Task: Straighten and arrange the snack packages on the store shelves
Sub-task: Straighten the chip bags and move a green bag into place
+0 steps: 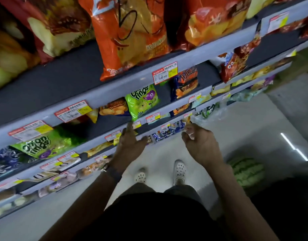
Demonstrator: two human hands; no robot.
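Left hand (130, 142) is open w/ fingers spread, reaching to the grey shelf edge (115, 94) under a green onion-rings bag (142, 101). Right hand (200, 143) pinches a small clear wrapper (188, 126) near blue-white packs (167, 131).

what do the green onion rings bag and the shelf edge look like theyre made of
Green onion rings bag: looks like thin glossy plastic film, going by its crinkles and bright glare spots. Shelf edge: smooth pale painted metal or hard plastic, with a soft even sheen; which one cannot be told.
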